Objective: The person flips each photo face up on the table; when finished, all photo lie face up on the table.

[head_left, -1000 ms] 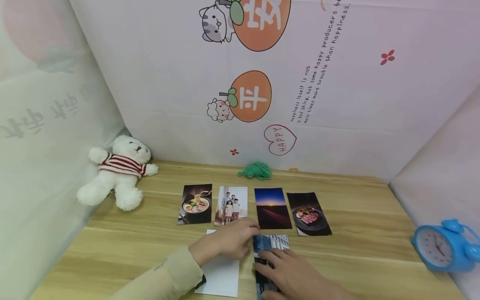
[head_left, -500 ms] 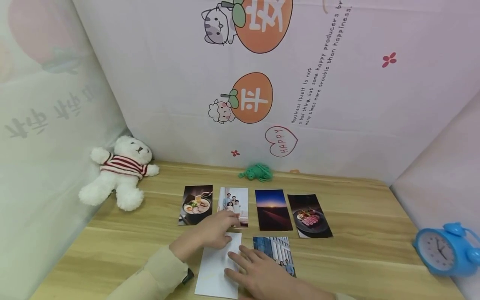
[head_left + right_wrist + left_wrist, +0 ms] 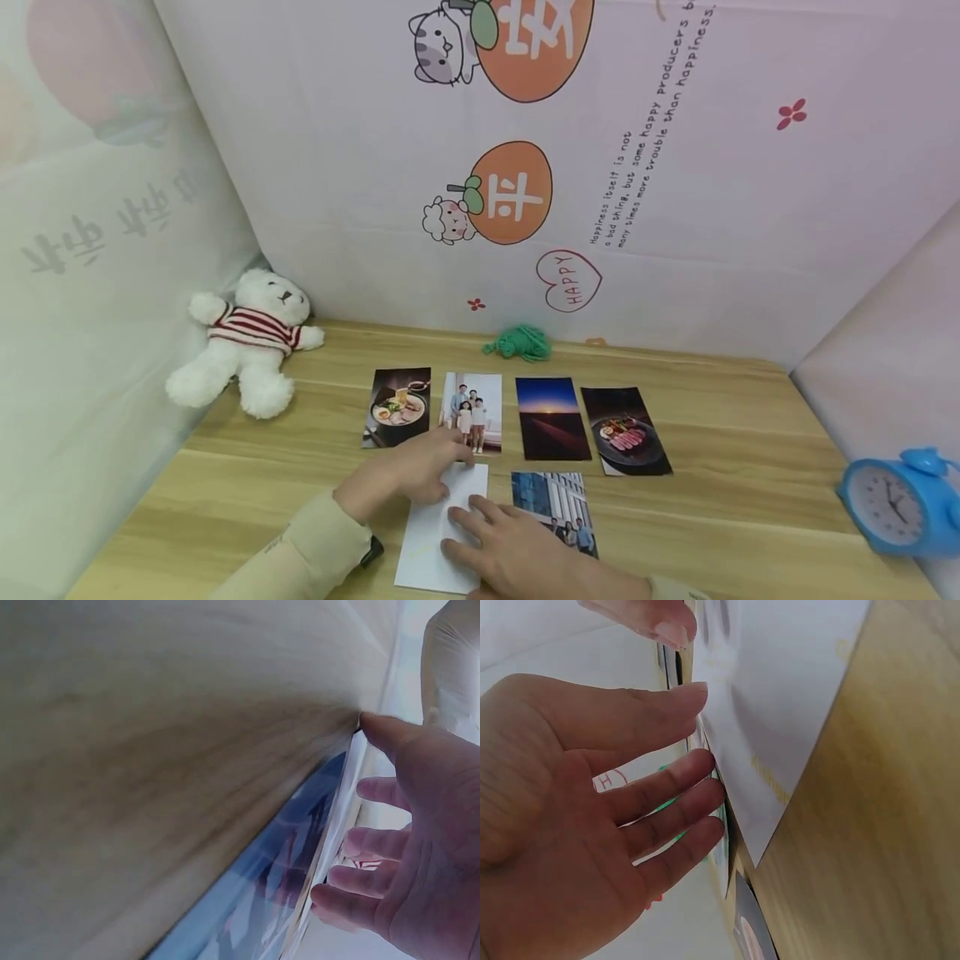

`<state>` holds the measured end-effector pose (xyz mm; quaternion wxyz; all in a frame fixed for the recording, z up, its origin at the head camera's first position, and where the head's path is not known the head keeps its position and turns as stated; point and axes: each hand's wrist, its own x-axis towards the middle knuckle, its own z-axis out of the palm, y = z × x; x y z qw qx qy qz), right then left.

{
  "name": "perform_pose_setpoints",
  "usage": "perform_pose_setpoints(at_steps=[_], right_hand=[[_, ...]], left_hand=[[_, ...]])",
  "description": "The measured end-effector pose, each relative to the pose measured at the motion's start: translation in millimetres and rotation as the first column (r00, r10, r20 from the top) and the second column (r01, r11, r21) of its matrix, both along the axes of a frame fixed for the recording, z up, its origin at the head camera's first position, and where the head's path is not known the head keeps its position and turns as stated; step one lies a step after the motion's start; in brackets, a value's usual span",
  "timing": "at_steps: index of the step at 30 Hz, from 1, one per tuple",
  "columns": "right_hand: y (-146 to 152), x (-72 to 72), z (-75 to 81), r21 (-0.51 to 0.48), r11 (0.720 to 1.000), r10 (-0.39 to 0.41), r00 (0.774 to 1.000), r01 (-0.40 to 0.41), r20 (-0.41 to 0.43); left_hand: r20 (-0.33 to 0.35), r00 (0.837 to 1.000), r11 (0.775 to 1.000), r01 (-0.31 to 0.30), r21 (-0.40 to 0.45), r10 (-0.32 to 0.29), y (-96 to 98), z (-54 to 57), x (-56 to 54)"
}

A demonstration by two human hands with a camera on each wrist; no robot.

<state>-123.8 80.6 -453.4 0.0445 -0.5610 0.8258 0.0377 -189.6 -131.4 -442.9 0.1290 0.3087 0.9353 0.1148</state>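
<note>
A white blank card stack lies at the front of the wooden table. My left hand reaches over its far end, thumb tip right at the card's edge in the left wrist view and fingers nearly straight. My right hand rests its spread fingertips on the right part of the white surface. In the right wrist view its thumb and fingers are extended along the side. Partly behind the right hand lies a photo of people before a building. Neither hand curls round anything.
Behind lie photos of ramen, a family, a sunset and a steak plate. Green yarn sits near the back wall. A white teddy bear leans left; a blue alarm clock stands right.
Both hands have moved left from the building photo to the white stack, uncovering much of that photo. Over the last half second they have shifted only slightly.
</note>
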Motion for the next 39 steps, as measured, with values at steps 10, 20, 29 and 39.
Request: perform_pose_setpoints(at_steps=[10, 20, 29, 39], right_hand=[[-0.2, -2.1, -2.5, 0.008, 1.0, -0.009, 1.0, 0.009, 0.027], [-0.7, -2.2, -4.5, 0.01, 1.0, -0.008, 1.0, 0.007, 0.018], [-0.2, -0.6, -5.1, 0.017, 1.0, -0.016, 0.999, 0.016, 0.028], [1.9, 0.6, -5.9, 0.003, 1.0, 0.0, 1.0, 0.0, 0.009]], left_hand=[[0.013, 1.0, 1.0, -0.02, -0.022, 0.02, 4.0, -0.1, 3.7], [0.003, 1.0, 0.999, -0.008, -0.05, 0.008, 10.2, -3.0, 2.0], [-0.002, 1.0, 0.997, -0.018, -0.075, 0.018, 14.5, -4.1, 1.9], [0.075, 0.996, 0.996, -0.056, 0.065, 0.051, 17.6, -5.3, -2.0]])
